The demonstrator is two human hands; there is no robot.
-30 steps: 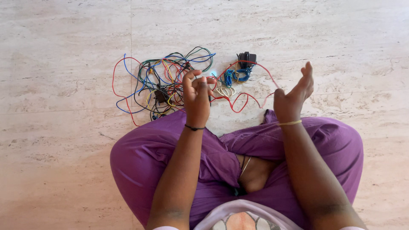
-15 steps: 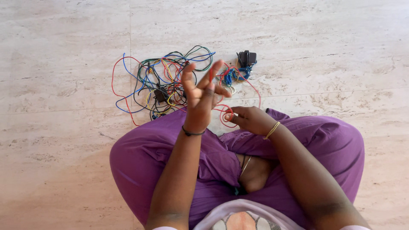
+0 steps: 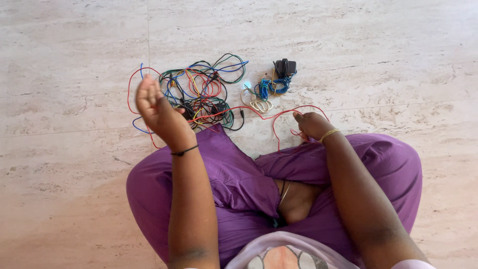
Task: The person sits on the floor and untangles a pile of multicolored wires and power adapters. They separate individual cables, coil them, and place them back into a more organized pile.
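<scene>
I sit cross-legged on a pale stone floor. My left hand (image 3: pixel 158 112) is raised at the left, fingers closed, in front of a tangle of coloured wires (image 3: pixel 201 89). A long red wire (image 3: pixel 249 112) stretches from that hand across the floor to my right hand (image 3: pixel 311 124). The right hand rests low by my knee and pinches the wire where it loops around my fingers.
Beyond the tangle lie a small blue wire bundle (image 3: pixel 273 87), a black plug-like block (image 3: pixel 286 66) and a cream-coloured coil (image 3: pixel 259 105). My purple-clad legs (image 3: pixel 239 169) fill the near floor. Tile seams run across the floor (image 3: pixel 74 60).
My left hand swung from the centre out to the left, drawing the red wire taut. My right hand shifted slightly right and stayed low by the knee; the wire's loops opened out.
</scene>
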